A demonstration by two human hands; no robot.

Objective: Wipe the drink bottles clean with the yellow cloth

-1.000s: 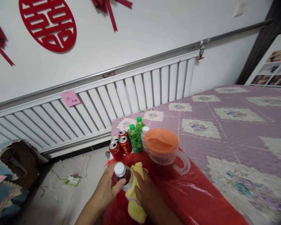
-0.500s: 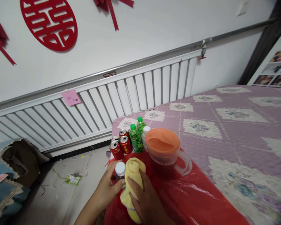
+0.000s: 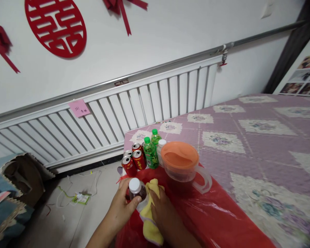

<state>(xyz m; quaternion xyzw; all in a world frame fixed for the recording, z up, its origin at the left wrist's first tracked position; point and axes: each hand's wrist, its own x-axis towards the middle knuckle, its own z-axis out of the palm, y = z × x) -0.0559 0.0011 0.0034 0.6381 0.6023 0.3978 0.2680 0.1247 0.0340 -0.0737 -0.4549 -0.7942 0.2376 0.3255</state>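
Bottle [image 3: 137,193] above red plastic sheet [image 3: 196,220] covering purple bedspread [image 3: 260,144]; white radiator [image 3: 144,103] behind.

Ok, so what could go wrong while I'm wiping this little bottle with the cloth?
The left hand grips the white-capped bottle at the corner of the red sheet; a slip could send it off the edge. The right hand holds the yellow cloth close to the red cans and orange-lidded pitcher; a wide swipe might topple a can.
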